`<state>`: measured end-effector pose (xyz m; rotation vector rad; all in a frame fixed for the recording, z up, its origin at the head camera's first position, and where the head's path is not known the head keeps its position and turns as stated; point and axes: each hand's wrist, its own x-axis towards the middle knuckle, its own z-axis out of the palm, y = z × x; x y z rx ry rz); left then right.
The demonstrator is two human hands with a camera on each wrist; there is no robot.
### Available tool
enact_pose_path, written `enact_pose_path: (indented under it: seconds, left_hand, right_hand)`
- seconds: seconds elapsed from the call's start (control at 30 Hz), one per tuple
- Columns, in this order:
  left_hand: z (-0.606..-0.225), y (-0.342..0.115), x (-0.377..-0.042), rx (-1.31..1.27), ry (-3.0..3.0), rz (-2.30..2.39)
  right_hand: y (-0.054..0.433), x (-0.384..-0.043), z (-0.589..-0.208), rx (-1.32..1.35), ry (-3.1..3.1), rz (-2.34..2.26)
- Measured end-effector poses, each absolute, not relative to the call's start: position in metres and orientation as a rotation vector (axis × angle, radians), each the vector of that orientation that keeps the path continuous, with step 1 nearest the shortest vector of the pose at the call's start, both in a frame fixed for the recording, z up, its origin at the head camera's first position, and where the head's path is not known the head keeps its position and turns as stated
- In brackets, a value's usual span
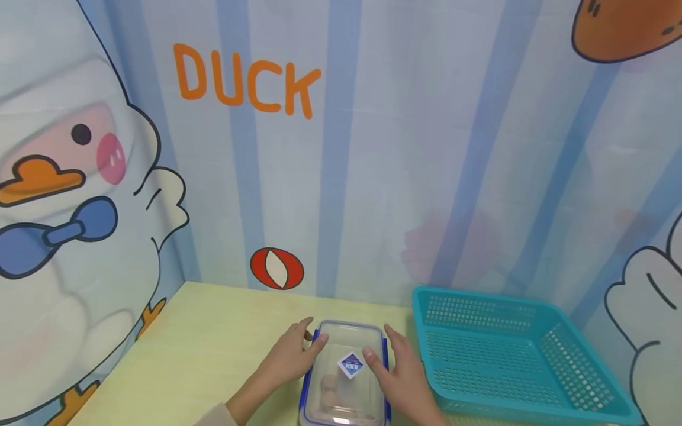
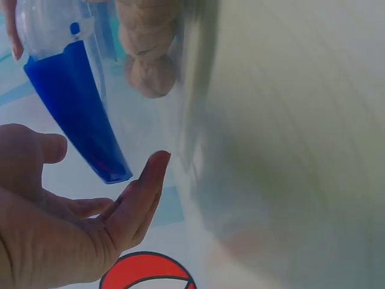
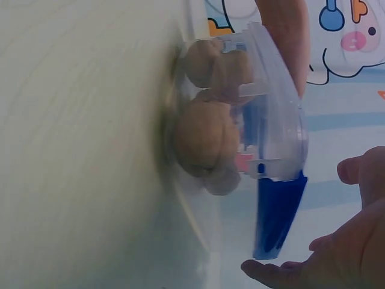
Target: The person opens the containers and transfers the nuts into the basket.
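Note:
A clear food container [image 1: 346,337] with a lid, blue side clips and a white-and-blue label [image 1: 351,365] stands on the table between my hands. Rounded brown lumps [image 3: 204,138] show through its wall; their kind is unclear. Both wrist views show a blue clip, the left one [image 2: 78,114] and the right one [image 3: 278,217], sticking outward from the lid edge. My left hand [image 1: 292,354] is at the left side, thumb over the lid, fingers spread around the clip. At the right side, my right hand [image 1: 402,376] has its thumb above the lid and its fingertips close to the clip's end.
A turquoise perforated plastic basket [image 1: 495,402] stands right of the container, close to my right hand. The pale yellow table [image 1: 213,331] ends at the back against a striped cloth [image 1: 383,148] printed with ducks.

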<state>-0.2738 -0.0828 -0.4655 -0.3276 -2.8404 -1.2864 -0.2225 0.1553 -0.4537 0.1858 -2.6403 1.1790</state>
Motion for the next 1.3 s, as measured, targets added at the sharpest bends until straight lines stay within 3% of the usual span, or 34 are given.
enact_pose_path:
  seconds: [0.3,0.6,0.9,1.3]
  left_hand:
    - [-0.478,-0.084,-0.273,-0.343,-2.786,-1.577]
    - [-0.482,-0.087,-0.276,-0.238,-2.748,-1.804]
    - [-0.482,-0.087,-0.276,-0.037,-2.777,-2.013]
    - [-0.483,-0.087,-0.273,-0.091,-2.73,-2.058]
  right_hand:
    - [0.152,-0.235,-0.471,-0.146,-2.615,1.633]
    - [0.156,-0.245,-0.483,-0.283,-2.514,1.923]
    - [0.167,-0.25,-0.488,-0.17,-2.64,1.969]
    - [0.172,-0.25,-0.494,-0.118,-2.559,2.08]
